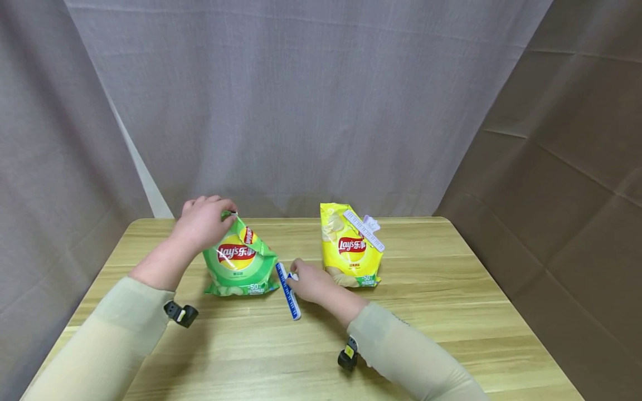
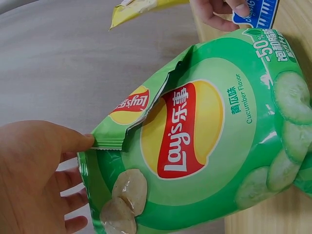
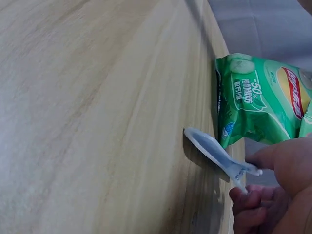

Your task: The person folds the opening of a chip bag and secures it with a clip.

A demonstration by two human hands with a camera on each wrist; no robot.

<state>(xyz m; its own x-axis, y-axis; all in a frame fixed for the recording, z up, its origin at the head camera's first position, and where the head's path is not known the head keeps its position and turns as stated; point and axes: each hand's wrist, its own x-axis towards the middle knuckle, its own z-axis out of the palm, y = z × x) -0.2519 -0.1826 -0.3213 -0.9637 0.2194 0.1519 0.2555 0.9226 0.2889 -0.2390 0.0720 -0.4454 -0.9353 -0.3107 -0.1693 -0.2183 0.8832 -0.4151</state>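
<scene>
A green Lay's chip bag (image 1: 238,275) stands at the left of the table, its top corner folded down across the front. My left hand (image 1: 203,223) pinches that folded top edge between thumb and fingers, as the left wrist view shows. Just right of the bag, my right hand (image 1: 313,283) holds a blue-and-white bag clip (image 1: 287,292) by its handle end. The clip's long bar slants low over the tabletop, close beside the bag's lower corner in the right wrist view.
A yellow Lay's chip bag (image 1: 351,264) stands behind the right hand, with a white clip (image 1: 365,231) slanted across its folded top corner. Grey curtain (image 1: 311,111) hangs behind the wooden table (image 1: 426,289), and brown cloth (image 1: 567,184) lines the right side.
</scene>
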